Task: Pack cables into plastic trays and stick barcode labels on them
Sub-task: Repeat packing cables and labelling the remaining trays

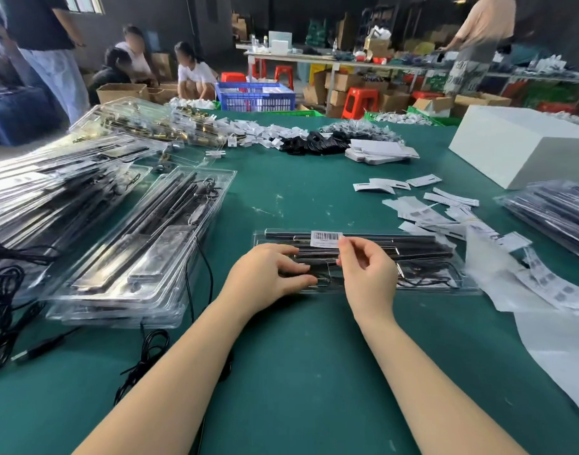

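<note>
Clear plastic, moulded into a long flat tray [357, 264], is lying crosswise on the green table [298, 372], directly in front of the person, with dark rods and a black cable [426, 277] packed inside it. A white barcode label [326, 238] is sitting on the tray's top surface near its far edge. The left hand [265, 277] is being rested on the left part of the tray, its fingers gently curved and the fingertips pressing down on the plastic rather than closing round it. The right hand [366, 270] is being held just right of the label with thumb and forefinger drawn close together; whether the label's edge is being pinched cannot be told. Stacks of filled trays [133, 251] are lying at the left, loose label strips [445, 211] and backing paper [517, 284] at the right, and a white box [517, 142] is standing at the far right.
</note>
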Demonstrator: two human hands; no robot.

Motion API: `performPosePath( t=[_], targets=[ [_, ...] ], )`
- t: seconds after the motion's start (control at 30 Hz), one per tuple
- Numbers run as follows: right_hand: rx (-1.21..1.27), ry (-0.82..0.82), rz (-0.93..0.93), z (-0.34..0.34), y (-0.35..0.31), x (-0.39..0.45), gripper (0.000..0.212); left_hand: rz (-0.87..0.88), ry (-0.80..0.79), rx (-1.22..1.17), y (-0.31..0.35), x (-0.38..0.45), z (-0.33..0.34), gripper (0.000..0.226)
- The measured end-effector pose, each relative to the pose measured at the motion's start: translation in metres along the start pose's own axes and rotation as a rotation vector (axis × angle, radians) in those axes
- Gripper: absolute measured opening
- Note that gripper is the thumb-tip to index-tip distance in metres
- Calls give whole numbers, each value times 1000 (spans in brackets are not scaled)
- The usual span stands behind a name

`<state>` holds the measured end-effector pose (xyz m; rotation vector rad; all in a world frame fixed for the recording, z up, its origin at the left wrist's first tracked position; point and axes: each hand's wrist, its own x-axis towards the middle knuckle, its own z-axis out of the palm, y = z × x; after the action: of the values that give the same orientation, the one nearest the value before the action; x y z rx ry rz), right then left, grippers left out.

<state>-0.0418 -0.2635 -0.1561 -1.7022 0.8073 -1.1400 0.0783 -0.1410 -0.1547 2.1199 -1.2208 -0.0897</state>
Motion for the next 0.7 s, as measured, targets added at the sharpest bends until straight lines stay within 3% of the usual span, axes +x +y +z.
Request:
performPosePath(
  t=[0.13, 0.23, 0.3, 0.37, 0.57, 0.7],
  targets=[
    [1, -22, -6, 2, 0, -2, 13, -72, 101, -177, 3, -1, -3, 21],
    [2, -21, -8, 1, 1, -1, 14, 71, -60, 141, 6, -2, -5, 42],
    [0, -20, -13, 1, 1, -1, 15, 175, -130, 351, 9, -1, -6, 41],
    [2, -20, -9, 1, 1, -1, 16, 213, -110, 399, 11, -1, -6, 33],
    [34, -84, 0, 0, -3, -4, 11, -48, 274, -238, 13, -5, -6, 8],
    [39, -116, -22, 2, -5, -5, 15, -196, 297, -389, 13, -2, -6, 14]
  ],
)
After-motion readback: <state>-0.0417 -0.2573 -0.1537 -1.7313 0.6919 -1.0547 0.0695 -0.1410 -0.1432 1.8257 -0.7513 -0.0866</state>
